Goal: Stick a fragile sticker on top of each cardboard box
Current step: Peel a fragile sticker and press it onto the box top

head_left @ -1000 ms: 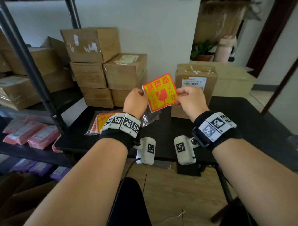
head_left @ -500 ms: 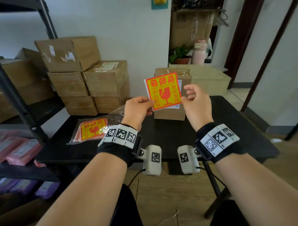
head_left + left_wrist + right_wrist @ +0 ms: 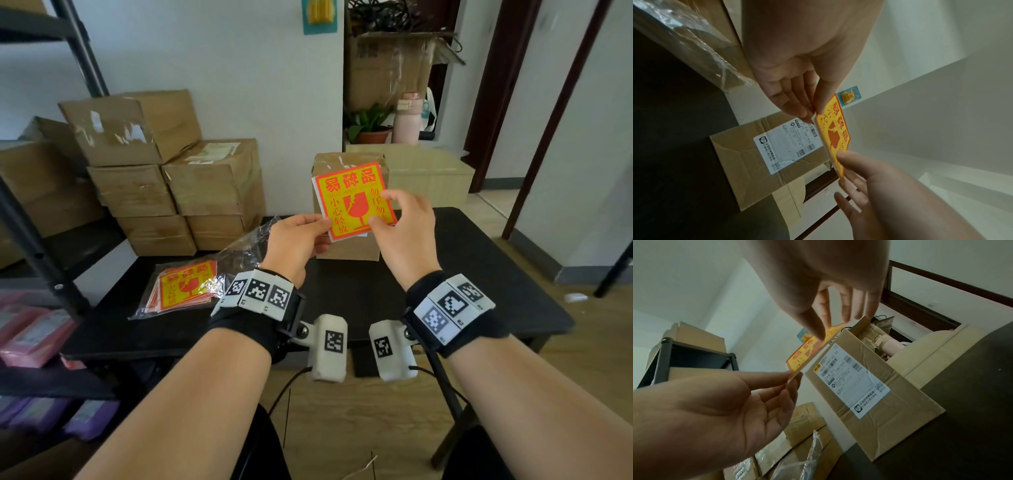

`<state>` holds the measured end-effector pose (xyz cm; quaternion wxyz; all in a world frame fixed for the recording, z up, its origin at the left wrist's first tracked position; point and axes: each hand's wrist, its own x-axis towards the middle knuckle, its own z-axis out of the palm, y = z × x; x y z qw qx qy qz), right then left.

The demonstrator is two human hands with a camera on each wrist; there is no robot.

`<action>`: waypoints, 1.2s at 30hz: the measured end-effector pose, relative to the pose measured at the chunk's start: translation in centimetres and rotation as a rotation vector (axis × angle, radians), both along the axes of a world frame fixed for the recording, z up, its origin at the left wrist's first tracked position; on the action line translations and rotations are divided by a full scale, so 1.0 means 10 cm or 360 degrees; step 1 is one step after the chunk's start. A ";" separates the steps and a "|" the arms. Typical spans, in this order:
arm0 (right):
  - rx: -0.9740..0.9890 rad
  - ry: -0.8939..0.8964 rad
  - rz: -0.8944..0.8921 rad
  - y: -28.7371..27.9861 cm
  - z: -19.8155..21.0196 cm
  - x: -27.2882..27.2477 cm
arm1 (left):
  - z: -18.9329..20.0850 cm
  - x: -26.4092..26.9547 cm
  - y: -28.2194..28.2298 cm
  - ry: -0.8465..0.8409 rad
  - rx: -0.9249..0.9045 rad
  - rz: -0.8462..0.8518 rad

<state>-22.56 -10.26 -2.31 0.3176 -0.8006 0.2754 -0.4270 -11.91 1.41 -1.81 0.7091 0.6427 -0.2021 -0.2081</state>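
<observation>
Both hands hold a square orange-and-yellow fragile sticker (image 3: pixel 349 205) upright in the air, in front of a cardboard box (image 3: pixel 347 248) that stands on the black table (image 3: pixel 462 274). My left hand (image 3: pixel 325 228) pinches its lower left edge, where white backing shows. My right hand (image 3: pixel 382 209) pinches the right edge, thumb on the printed face. The left wrist view shows the sticker (image 3: pixel 835 136) edge-on above the box (image 3: pixel 740 170) and its white shipping label (image 3: pixel 785 146). In the right wrist view my right thumb (image 3: pixel 816 327) lies on the sticker (image 3: pixel 807 353).
A clear bag of more fragile stickers (image 3: pixel 185 289) lies on the table's left part. Several cardboard boxes (image 3: pixel 191 178) are stacked behind it against the wall. A black metal rack (image 3: pixel 30 240) with pink and purple packs stands at the left. A doorway opens at the right.
The sticker stays held in front of the box while the head view has shifted. My right hand has changed its hold on the right edge, thumb and forefinger now over the printed face.
</observation>
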 end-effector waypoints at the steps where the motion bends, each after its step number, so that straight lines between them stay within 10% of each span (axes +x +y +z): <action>1: 0.0102 -0.0007 0.0021 -0.01 0.01 -0.01 | 0.00 0.00 0.01 0.0018 0.0002 -0.0024; 16: 0.0236 0.0095 0.0037 -0.05 -0.02 0.01 | 0.08 0.10 0.14 -0.0211 0.0071 -0.0049; 26: -0.0436 0.0142 -0.0330 0.13 -0.02 -0.01 | 0.12 -0.03 0.08 -0.0219 0.0064 -0.0212; 36: -0.0393 0.0210 0.0145 0.08 -0.10 -0.05 | 0.07 -0.04 0.07 -0.0326 0.0063 -0.0192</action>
